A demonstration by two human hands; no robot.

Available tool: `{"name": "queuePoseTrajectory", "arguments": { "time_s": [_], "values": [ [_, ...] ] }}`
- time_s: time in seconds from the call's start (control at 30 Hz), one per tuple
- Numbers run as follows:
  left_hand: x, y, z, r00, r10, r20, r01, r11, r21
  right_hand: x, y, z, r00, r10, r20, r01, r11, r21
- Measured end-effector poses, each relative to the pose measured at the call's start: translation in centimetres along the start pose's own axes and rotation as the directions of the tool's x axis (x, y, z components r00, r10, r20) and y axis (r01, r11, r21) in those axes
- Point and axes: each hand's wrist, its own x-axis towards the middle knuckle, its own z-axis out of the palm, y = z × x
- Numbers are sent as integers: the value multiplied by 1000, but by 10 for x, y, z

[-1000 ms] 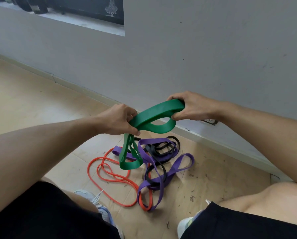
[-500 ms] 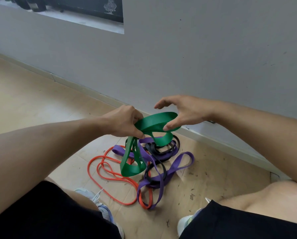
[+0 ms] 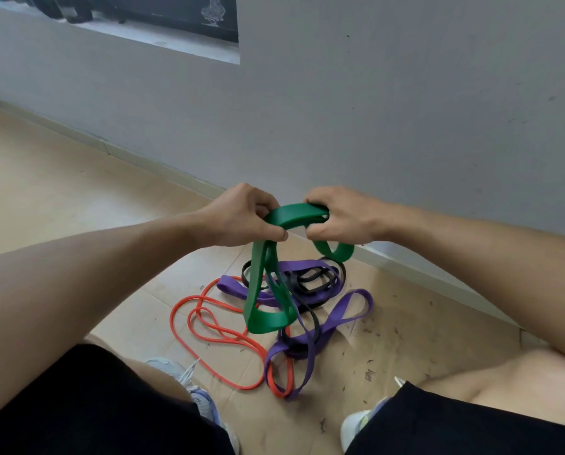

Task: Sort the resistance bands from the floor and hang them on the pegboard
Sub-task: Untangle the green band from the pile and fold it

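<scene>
Green band (image 3: 268,320) gripped by left hand (image 3: 241,218) and right hand (image 3: 340,218), loops dangling over purple band (image 3: 340,318), orange band (image 3: 215,326), black band (image 3: 310,280) on floor (image 3: 61,192)

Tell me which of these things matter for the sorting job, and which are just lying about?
Job: green band, gripped by left hand and right hand; purple band, black band and red band on the floor.

Lying about: debris, wall.
</scene>
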Motion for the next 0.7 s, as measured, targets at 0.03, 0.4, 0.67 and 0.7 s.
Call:
{"name": "queuePoseTrajectory", "arguments": {
  "time_s": [0.03, 0.4, 0.67, 0.7],
  "values": [
    [0, 3, -1, 1000, 0, -14, -1, 999, -49, 0, 0, -2, 1000, 3, -22, -1, 998, 68],
    [2, 0, 15, 1000, 7, -16, -8, 997, -75, -11, -9, -48, 992, -17, -128, 88, 815, 573],
    [5, -6, -1, 979, -96, -180, 36, 950, -310, -30, 71, -73, 962, 227, -152, -31, 643, 765],
    [4, -3, -2, 975, -87, -204, 18, 948, -317, -34, 85, -67, 964, 251, -86, -122, 708, 695]
  ]
}}
